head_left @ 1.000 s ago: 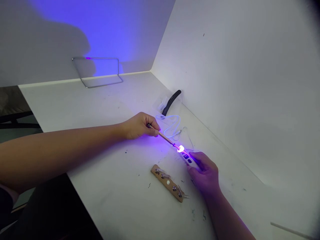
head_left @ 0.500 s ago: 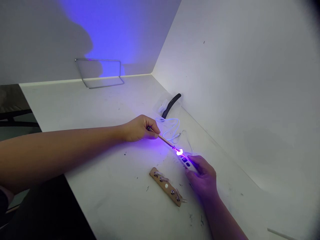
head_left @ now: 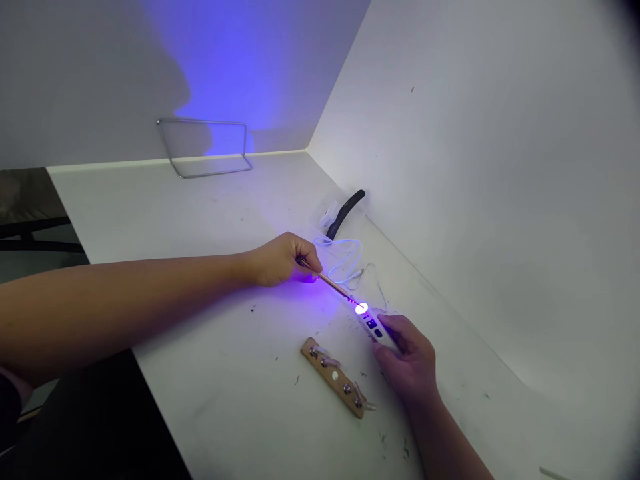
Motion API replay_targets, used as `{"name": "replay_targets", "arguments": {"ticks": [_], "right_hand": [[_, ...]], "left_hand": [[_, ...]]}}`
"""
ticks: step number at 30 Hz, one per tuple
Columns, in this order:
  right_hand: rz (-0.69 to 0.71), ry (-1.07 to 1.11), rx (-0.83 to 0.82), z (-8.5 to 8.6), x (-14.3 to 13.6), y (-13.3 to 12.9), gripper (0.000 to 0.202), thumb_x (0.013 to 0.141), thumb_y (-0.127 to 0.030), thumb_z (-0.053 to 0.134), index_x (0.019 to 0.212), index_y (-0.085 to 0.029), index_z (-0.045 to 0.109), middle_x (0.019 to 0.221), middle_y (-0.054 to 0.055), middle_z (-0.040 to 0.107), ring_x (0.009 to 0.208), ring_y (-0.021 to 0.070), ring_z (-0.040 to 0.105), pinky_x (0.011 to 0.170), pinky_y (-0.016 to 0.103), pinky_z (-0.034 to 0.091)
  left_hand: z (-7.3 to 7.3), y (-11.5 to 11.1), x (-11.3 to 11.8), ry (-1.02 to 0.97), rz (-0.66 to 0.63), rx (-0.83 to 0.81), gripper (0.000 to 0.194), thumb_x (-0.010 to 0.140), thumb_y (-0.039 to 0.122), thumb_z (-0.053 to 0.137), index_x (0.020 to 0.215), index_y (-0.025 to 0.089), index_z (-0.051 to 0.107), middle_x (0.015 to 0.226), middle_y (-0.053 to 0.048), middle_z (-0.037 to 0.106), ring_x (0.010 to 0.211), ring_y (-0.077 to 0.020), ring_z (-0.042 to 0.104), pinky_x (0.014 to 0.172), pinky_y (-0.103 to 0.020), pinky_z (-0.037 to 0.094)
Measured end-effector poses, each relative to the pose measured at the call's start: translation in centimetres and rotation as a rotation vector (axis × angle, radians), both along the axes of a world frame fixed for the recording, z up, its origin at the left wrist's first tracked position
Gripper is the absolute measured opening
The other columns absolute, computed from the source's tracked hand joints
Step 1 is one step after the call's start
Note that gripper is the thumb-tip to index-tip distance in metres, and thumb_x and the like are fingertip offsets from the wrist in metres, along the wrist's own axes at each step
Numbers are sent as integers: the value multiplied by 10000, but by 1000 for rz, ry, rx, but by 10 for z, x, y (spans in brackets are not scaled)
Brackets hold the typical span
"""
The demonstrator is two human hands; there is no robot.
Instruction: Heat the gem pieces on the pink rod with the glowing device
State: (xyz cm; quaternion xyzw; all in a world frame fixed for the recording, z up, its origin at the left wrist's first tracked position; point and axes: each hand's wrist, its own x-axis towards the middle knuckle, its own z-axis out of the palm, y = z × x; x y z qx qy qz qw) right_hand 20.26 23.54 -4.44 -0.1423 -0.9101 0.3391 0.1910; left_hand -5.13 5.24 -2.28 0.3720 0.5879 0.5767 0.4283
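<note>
— White tabletop [head_left: 240, 413], specks of dark matter; back wall [head_left: 90, 73], washed in part with blue light [head_left: 230, 73]. Against it, one wire frame [head_left: 216, 177], bent. Hands next?

— Left hand [head_left: 287, 261]: thumb and forefinger pinched on a copper-coloured rod [head_left: 334, 285], other fingers curled. Right hand [head_left: 407, 360]: thumb and forefinger clamped on either side of a white handheld lamp [head_left: 384, 339]; remaining fingers hidden.

— Reason for the grips?

— Judged only: rod taken near its rear, so its tip reaches the glow with the fingers clear; lamp gripped at its body, leaving the lit head [head_left: 361, 309] and controls uncovered.

— Location and bearing?

— Rod: between the hands, above the tabletop, long axis slanting from upper left to lower right, tip towards the lamp. Lamp: nearly the same line, lit head facing back towards the left hand. Contact between tip and head: glare, cannot tell.

— Remainder?

— One brown strip [head_left: 326, 371] with metal studs, lying near the right hand, roughly parallel to the rod; perhaps set there for easy reach. One pale cable [head_left: 359, 250], looped; one black curved handle [head_left: 346, 213], beyond the hands.
</note>
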Motion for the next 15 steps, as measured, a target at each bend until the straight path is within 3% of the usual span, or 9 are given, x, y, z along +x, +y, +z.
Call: {"name": "replay_targets", "arguments": {"ticks": [15], "right_hand": [[2, 3, 1, 1, -1, -1, 365, 689, -136, 604, 1037, -245, 594, 931, 55, 617, 817, 210, 625, 701, 353, 521]], "left_hand": [[2, 0, 1, -10, 16, -7, 91, 570, 76, 657, 649, 121, 663, 594, 8, 600, 535, -73, 508, 493, -214, 398]]}}
